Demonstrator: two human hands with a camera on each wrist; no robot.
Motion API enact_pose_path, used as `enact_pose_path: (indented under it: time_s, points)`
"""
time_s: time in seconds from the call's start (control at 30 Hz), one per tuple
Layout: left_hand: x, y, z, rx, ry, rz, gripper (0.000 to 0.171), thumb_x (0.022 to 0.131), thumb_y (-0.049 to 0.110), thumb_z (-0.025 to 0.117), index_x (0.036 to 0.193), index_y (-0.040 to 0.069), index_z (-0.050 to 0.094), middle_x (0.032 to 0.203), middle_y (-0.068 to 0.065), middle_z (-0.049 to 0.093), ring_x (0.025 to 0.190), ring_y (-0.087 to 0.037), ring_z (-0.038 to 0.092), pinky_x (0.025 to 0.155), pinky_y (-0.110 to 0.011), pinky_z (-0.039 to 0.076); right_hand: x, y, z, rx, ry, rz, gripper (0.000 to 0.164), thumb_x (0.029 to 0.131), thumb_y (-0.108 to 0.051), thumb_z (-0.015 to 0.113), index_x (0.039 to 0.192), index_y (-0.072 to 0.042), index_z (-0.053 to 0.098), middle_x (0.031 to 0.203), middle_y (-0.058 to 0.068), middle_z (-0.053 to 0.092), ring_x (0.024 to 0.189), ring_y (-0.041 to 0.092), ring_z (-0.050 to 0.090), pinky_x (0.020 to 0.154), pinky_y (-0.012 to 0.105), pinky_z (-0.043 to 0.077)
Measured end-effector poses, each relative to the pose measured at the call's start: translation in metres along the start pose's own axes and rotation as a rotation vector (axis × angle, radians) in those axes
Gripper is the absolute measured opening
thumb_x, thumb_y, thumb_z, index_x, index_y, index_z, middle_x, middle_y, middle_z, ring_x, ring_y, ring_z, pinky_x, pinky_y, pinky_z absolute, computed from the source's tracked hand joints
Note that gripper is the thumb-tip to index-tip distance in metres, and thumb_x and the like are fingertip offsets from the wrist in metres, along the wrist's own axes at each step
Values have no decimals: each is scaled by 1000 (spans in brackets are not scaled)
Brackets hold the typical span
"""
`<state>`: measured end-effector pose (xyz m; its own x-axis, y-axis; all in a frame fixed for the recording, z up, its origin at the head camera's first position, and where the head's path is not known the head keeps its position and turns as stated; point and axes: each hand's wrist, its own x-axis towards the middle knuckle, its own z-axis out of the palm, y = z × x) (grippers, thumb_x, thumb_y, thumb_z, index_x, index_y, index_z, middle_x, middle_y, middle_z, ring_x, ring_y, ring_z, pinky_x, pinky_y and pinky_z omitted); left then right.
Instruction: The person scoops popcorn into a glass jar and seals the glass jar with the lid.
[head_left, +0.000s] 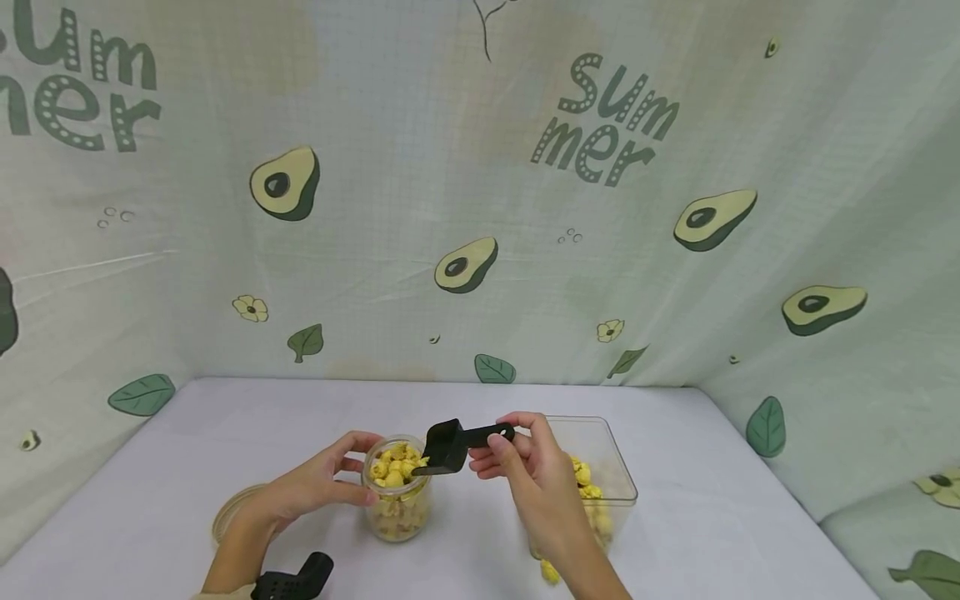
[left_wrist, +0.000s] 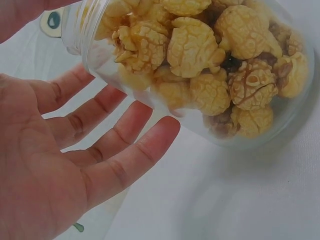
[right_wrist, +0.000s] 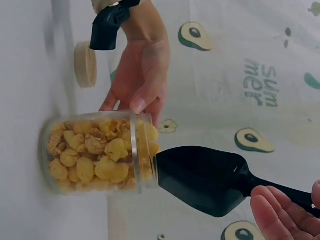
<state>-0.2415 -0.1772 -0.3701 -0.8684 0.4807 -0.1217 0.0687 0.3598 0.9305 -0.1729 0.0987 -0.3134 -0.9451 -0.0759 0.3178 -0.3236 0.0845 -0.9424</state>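
Observation:
A clear glass jar (head_left: 401, 510) stands upright on the table, filled with yellow and brown-streaked popcorn (left_wrist: 195, 47). My left hand (head_left: 311, 485) steadies it near the rim, with the thumb and fingers on opposite sides. My right hand (head_left: 538, 483) grips the handle of a black scoop (head_left: 447, 447). The scoop's front edge is at the jar's mouth, close to the top popcorn; in the right wrist view its tip meets the rim. No popcorn shows in the visible part of the scoop's bowl.
Right of the jar, a clear rectangular container (head_left: 613, 458) with more popcorn is partly hidden behind my right hand and forearm. A round light-brown lid (right_wrist: 86, 64) lies left of the jar, partly behind my left wrist. A printed cloth (head_left: 375, 167) hangs behind the white table (head_left: 705, 517).

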Motion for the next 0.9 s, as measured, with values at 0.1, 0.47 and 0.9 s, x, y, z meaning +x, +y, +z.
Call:
enact_pose_path:
  time_s: [0.1,0.47,0.9]
  points:
    - [0,0,0,4,9,-18,70,78,21,73,135,6,36,136,-12,39,116,-29,39,85,-42,41,0,-2,2,-38,21,-51,24,94,-17,54,111,-2,45,85,17,69,70,11,66,72,25,56]
    - [-1,3,0,-9,0,-6,69,79,20,72,136,6,36,136,-13,38,116,-29,40,85,-42,42,-8,1,12,-206,77,-286,18,93,-10,54,109,-5,47,80,4,70,69,4,64,69,25,56]
    - [-2,2,1,-11,-2,-10,68,79,19,72,136,7,36,134,-12,38,114,-27,41,83,-38,40,-11,6,17,-214,63,-446,18,91,-2,55,107,-3,48,78,3,70,67,4,63,63,24,56]
